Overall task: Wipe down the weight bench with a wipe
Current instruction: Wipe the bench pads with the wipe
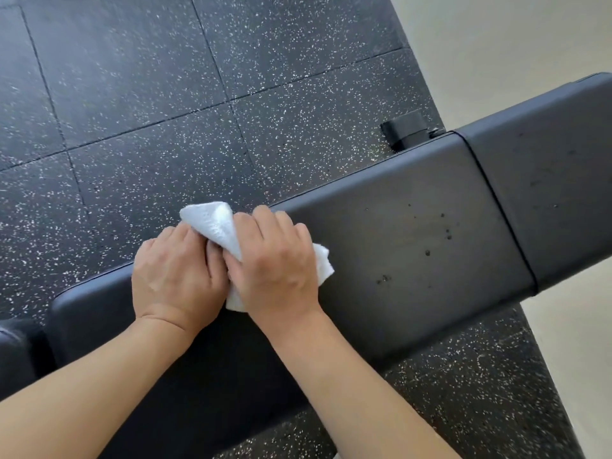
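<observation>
A black padded weight bench (414, 253) runs slantwise from lower left to upper right, with a seam between two pads at the right. Small dark specks dot the pad right of my hands. A white crumpled wipe (217, 225) lies over the middle of the long pad. My left hand (175, 273) grips its left part with fingers curled. My right hand (276, 263) presses down on its right part, and the wipe sticks out past that hand at both sides.
Dark speckled rubber floor tiles (132, 94) lie beyond and below the bench. A black bench foot (404, 129) shows behind the pad. A pale bare floor (513, 34) begins at the upper right. Another black pad edge (13, 352) sits at the far left.
</observation>
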Action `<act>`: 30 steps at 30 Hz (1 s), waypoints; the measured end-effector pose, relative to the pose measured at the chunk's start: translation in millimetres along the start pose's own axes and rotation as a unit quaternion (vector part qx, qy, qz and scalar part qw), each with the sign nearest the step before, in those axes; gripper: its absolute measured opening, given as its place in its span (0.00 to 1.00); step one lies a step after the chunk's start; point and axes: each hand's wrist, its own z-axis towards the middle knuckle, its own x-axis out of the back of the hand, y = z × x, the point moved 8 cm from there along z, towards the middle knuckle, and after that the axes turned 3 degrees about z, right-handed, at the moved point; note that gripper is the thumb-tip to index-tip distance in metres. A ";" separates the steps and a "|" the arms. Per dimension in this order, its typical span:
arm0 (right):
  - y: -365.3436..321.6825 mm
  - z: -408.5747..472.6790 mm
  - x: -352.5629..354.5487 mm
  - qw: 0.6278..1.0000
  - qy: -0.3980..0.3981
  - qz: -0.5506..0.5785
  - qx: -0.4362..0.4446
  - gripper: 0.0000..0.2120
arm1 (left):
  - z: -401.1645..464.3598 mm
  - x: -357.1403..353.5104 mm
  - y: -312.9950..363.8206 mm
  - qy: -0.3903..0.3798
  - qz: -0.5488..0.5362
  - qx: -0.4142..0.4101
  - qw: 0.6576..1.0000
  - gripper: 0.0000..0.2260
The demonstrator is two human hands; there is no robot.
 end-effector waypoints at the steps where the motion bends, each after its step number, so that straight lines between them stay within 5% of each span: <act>1: 6.4 -5.5 6.3 1.000 -0.002 -0.008 0.013 0.07 | -0.6 -0.9 -1.0 -0.001 0.002 -0.001 1.000 0.12; 4: 61.3 -20.2 36.3 0.998 -0.004 -0.053 0.027 0.07 | -2.9 -4.8 -1.8 -0.012 0.000 -0.007 1.000 0.17; 8: 166.7 -21.1 89.8 0.989 0.051 -0.076 -0.112 0.11 | -2.0 -5.7 -2.0 -0.021 -0.009 -0.006 1.000 0.16; 11: 167.6 -10.2 82.2 0.981 0.051 -0.078 -0.172 0.11 | -2.1 -5.1 -2.9 -0.016 -0.011 -0.009 1.000 0.16; 19: 14.4 25.0 1.2 1.000 0.002 -0.021 -0.016 0.20 | -1.5 -7.6 -5.9 -0.008 0.002 -0.003 1.000 0.13; 27: 84.6 -78.1 56.4 0.991 -0.053 -0.020 0.123 0.11 | -2.3 -6.0 -6.2 -0.001 -0.023 -0.011 1.000 0.15; 30: 148.4 -72.3 85.5 0.996 -0.027 -0.043 0.078 0.13 | -2.0 -6.5 -6.1 0.004 -0.029 -0.012 0.999 0.15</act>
